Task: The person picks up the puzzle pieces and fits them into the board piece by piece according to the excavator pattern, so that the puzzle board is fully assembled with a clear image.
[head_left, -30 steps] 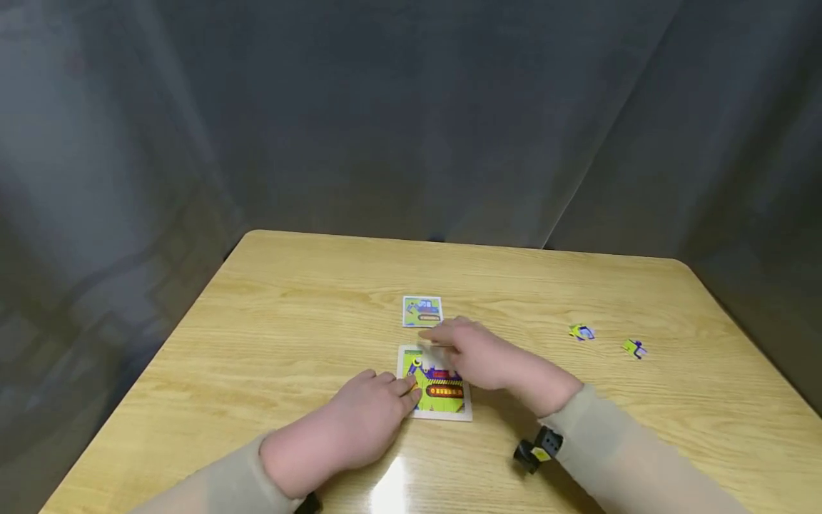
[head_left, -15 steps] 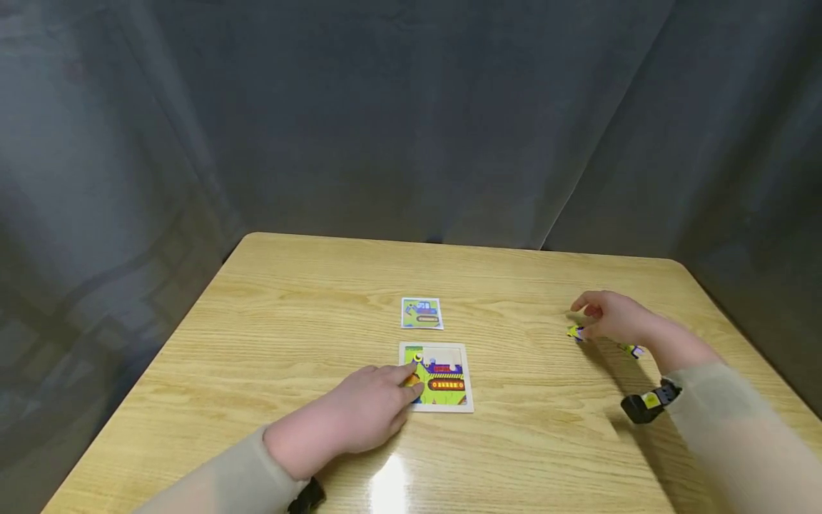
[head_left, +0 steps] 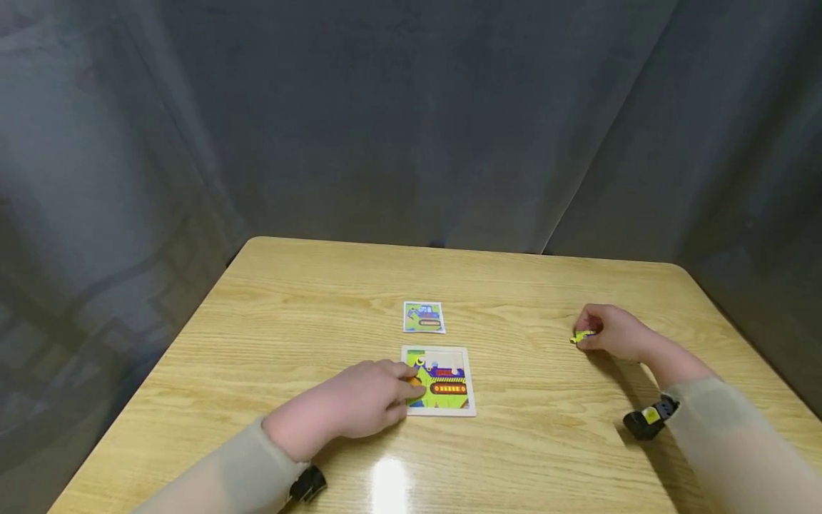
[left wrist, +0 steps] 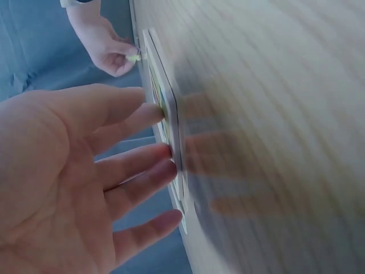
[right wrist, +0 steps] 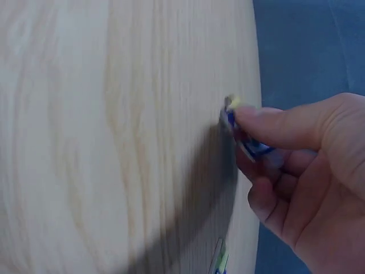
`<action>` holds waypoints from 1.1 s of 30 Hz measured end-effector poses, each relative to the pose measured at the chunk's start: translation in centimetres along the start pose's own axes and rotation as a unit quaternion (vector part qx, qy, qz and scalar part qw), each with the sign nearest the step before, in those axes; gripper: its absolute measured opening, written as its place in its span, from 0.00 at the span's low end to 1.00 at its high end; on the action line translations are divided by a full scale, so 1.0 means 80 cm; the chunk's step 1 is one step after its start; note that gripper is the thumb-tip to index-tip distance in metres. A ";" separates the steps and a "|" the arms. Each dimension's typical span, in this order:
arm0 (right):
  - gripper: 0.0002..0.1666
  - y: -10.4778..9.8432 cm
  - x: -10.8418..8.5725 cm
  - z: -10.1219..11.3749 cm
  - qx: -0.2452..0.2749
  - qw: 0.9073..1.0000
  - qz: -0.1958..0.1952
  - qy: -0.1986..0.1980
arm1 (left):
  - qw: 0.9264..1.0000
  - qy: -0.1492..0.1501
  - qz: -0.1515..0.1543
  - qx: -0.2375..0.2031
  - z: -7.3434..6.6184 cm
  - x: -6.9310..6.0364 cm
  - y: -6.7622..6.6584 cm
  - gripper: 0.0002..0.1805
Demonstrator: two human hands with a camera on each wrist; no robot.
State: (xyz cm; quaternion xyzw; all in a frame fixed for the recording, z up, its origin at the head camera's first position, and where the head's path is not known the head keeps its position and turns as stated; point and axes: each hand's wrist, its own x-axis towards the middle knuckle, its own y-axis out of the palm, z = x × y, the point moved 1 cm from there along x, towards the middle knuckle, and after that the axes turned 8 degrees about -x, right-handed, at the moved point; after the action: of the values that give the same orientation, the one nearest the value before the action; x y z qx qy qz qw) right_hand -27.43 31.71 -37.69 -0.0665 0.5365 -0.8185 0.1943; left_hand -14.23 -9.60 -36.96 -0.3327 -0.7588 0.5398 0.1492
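A square jigsaw tray (head_left: 449, 412) with a pale rim lies mid-table and shows a yellow-green and purple digger picture. Along its top right is a bare pale area. My left hand (head_left: 366, 398) rests its fingertips on the tray's left side, fingers extended in the left wrist view. Over at the right, my right hand (head_left: 613, 332) pinches a yellow-green and purple jigsaw piece (head_left: 583, 335) between thumb and fingers, just above the table. A second jigsaw piece (right wrist: 221, 262) shows at the bottom of the right wrist view; in the head view it is hidden.
Behind the tray lies a small picture card (head_left: 424, 317) of a similar digger. The wooden table (head_left: 308, 300) ends at a rounded back edge, with a dark grey curtain (head_left: 398, 128) hanging beyond it.
My right hand has moved from over the tray to the right, and has picked up one jigsaw piece there. My left hand stays at the tray's left side.
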 end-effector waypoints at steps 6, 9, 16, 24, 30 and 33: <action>0.05 0.005 0.007 0.049 0.074 0.997 0.011 -0.032 | 1.000 -0.004 0.008 0.016 -0.003 0.000 -0.002 0.24; 0.03 0.012 0.014 0.093 0.112 0.992 0.023 -0.060 | 1.000 -0.007 0.011 0.018 -0.004 0.000 -0.003 0.24; 0.03 0.052 0.031 0.182 0.172 0.979 0.024 -0.109 | 1.000 -0.003 0.015 0.006 0.001 0.005 -0.006 0.22; 0.06 0.095 0.052 0.223 0.208 0.974 0.027 -0.087 | 1.000 0.007 0.012 -0.003 0.005 0.008 -0.010 0.21; 0.07 0.111 0.061 0.228 0.217 0.972 0.044 -0.074 | 1.000 0.010 0.009 0.008 0.004 0.009 -0.009 0.21; 0.07 0.114 0.064 0.227 0.197 0.976 0.042 -0.079 | 1.000 0.013 0.007 0.008 0.003 0.010 -0.009 0.21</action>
State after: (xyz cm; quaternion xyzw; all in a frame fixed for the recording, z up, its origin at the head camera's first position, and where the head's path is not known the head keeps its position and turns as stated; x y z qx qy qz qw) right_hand -24.13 11.06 -38.89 -0.0692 0.3496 -0.8916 0.2794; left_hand -15.24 -9.41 -36.49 -0.3437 -0.7499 0.5428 0.1577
